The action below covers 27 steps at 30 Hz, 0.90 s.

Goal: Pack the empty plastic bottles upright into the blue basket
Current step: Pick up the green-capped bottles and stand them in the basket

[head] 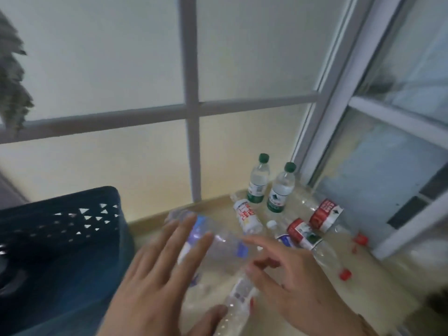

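the blue basket stands at the left on the pale floor, its wall pierced with small triangles, and nothing of its inside shows from here. just right of it the left hand reaches forward with fingers spread wide, gripping nothing, its fingertips in front of a clear bottle with a blue label lying tilted. the right hand is likewise spread, fingers loosely curled, holding nothing, over a second lying bottle with a white label. further right and back lie a white-and-red labelled bottle, two red-labelled bottles and, a loose white cap and red caps, while two green-capped bottles and stand upright near the window frame. the step looks like picking up the nearest bottle; best to close round its middle, turn it cap-up, and set it against the basket's wall so later ones stay standing. the labels carry red print, but blur makes no brand or word readable.
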### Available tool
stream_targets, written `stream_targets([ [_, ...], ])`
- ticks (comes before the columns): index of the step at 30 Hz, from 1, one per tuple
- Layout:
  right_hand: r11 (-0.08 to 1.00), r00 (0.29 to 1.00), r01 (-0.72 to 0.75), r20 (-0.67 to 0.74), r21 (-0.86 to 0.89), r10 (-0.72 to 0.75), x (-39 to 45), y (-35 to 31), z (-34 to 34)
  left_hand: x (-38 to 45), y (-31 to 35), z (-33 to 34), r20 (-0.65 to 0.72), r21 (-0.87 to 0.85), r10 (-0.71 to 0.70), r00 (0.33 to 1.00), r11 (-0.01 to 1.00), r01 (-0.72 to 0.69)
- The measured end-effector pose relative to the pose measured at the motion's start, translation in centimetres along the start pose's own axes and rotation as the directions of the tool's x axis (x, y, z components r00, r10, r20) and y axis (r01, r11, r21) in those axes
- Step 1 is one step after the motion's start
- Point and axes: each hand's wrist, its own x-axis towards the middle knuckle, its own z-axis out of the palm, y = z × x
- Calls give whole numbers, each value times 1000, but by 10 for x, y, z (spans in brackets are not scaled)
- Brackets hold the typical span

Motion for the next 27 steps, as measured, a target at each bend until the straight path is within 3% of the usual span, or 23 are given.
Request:
stream_targets([
  [8, 962, 968, -250, 14, -106, 252, -30, 171, -56, 59, 101, 161, 303, -14, -48, 952, 998, 55],
  [14, 940, 928, -317, 165, -126, 335, -41, 226, -45, 58, 97, 222, 529, 125, -252, 810, 968, 219],
  [21, 967, 939, -243, 234, -72, 253, -22, 224, -12, 9, 69, 224, 552, 325, -546, 630, 837, 440],
  [25, 982, 955, -145, 245, -118, 170, -4, 200, 6, -15, 64, 214, 484, 261, -596, 641, 797, 545],
  [27, 997, 962, -66, 264, -51, 77, 7, 181, 15, -26, 67, 207, 437, 211, -585, 684, 805, 554],
])
